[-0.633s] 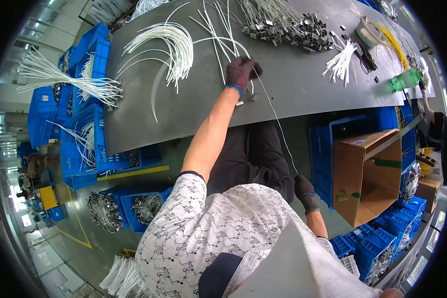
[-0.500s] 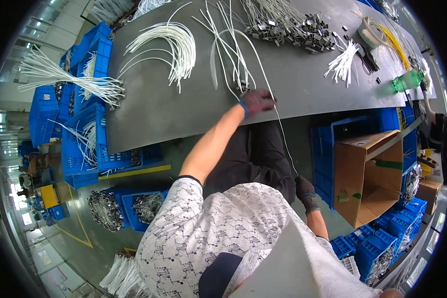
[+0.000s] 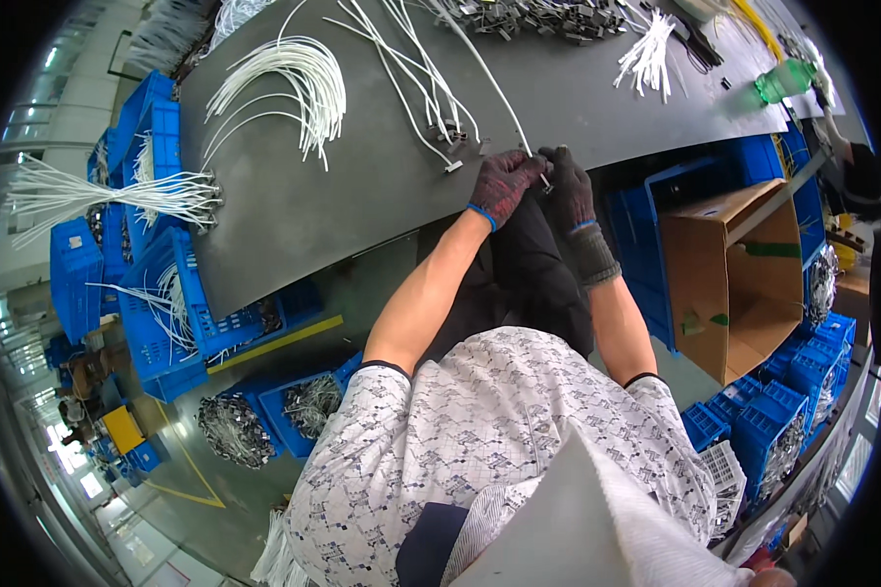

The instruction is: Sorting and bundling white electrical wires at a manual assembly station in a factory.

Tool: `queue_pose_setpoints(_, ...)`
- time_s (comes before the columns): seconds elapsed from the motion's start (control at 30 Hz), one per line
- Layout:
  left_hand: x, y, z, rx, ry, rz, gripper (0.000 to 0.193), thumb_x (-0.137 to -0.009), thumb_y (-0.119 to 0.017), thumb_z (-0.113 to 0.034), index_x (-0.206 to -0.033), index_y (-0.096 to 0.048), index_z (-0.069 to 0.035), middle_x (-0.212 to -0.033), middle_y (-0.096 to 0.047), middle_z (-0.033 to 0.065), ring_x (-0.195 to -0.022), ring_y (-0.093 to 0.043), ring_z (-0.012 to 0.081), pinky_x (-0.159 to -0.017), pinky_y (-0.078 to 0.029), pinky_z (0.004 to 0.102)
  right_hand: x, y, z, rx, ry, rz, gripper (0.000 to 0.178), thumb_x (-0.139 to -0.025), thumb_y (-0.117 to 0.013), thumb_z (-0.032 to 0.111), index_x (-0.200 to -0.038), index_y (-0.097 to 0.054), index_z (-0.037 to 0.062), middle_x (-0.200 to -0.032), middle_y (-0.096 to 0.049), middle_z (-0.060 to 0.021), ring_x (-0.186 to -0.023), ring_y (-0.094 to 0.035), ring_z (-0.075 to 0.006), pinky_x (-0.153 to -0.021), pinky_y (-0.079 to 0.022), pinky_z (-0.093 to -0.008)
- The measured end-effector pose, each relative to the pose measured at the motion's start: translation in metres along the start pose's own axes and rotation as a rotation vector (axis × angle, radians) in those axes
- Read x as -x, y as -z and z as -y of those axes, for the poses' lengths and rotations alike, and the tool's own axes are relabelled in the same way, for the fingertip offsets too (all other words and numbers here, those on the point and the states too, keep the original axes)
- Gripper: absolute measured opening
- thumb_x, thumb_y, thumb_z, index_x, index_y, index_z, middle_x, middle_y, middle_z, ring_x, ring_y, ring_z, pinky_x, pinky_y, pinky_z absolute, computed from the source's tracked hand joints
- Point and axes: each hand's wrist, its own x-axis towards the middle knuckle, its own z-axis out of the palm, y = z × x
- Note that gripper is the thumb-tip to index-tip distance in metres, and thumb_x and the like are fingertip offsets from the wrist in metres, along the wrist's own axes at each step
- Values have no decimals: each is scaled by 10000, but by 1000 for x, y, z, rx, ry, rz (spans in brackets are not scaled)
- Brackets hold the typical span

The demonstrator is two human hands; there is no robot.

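Note:
At the table's front edge my two gloved hands are side by side. My left hand (image 3: 505, 186), in a dark red-and-black glove, pinches a long white sleeved cable (image 3: 500, 95) that runs away across the table. My right hand (image 3: 571, 192), in a dark grey glove, is closed at the cable's near end, where a small metal-looking connector (image 3: 546, 187) shows between the hands. Its fingertips are partly hidden. Just beyond my left hand lie a few white cables (image 3: 416, 76) with small grey connectors (image 3: 450, 131) at their ends.
On the grey table (image 3: 264, 230) lie a curved bundle of white tubes (image 3: 318, 93), a pile of dark connectors (image 3: 538, 18), short white tubes (image 3: 648, 57) and a green bottle (image 3: 785, 82). An open cardboard box (image 3: 697, 284) stands at right; blue crates (image 3: 152, 318) stand at left.
My right hand has come up from low beside my leg to the table edge, next to my left hand. The left hand has closed on the white cable. The view has shifted.

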Motion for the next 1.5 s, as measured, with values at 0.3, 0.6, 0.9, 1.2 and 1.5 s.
queue_pose_setpoints(0.3, -23, 61, 26, 118, -44, -157, 261, -954, -674, -247, -1049, -734, -11, -888, -706, 21, -804, -610, 91, -753, -503, 285, -50, -58, 22, -279, -505, 187, 598, -1023, -444, 530, -1216, -612, -10, -901, -689, -125, -620, -570, -152, -557, -465, -287)
queue_pose_setpoints(0.6, -35, 256, 75, -1038, 245, -1117, 489, -902, -649, -408, -1225, -611, -42, -1263, -597, 210, -1127, -622, 369, -913, -525, 493, -219, -50, -49, 654, 125, 73, 565, -945, -599, 422, -1383, -480, 84, -1017, -680, -246, -828, -679, -358, -746, -538, -444)
queue_pose_setpoints(0.9, -32, 311, 98, -866, 543, -944, 269, -946, -616, -322, -1056, -652, -79, -1109, -650, 175, -975, -667, 372, -827, -539, 496, -319, -90, -50, 874, -89, 118, 502, -935, -592, 460, -1295, -520, 117, -1186, -647, -276, -1124, -611, -443, -872, -505, -519)
queue_pose_setpoints(1.2, -18, 344, 126, -752, 166, -691, 244, -907, -617, -250, -931, -667, -12, -848, -683, 198, -802, -673, 337, -751, -515, 431, -216, -49, -62, 830, -48, 172, 354, -850, -652, 359, -1013, -624, 47, -928, -679, -260, -908, -656, -446, -761, -506, -524)
queue_pose_setpoints(1.5, 1, 267, 131, -395, 212, -751, 268, -919, -606, -252, -962, -634, 11, -729, -650, 159, -577, -641, 261, -562, -539, 414, -179, -30, -49, 986, 483, -36, 196, -870, -599, 196, -1005, -629, 58, -1072, -646, -218, -957, -641, -434, -788, -539, -510)
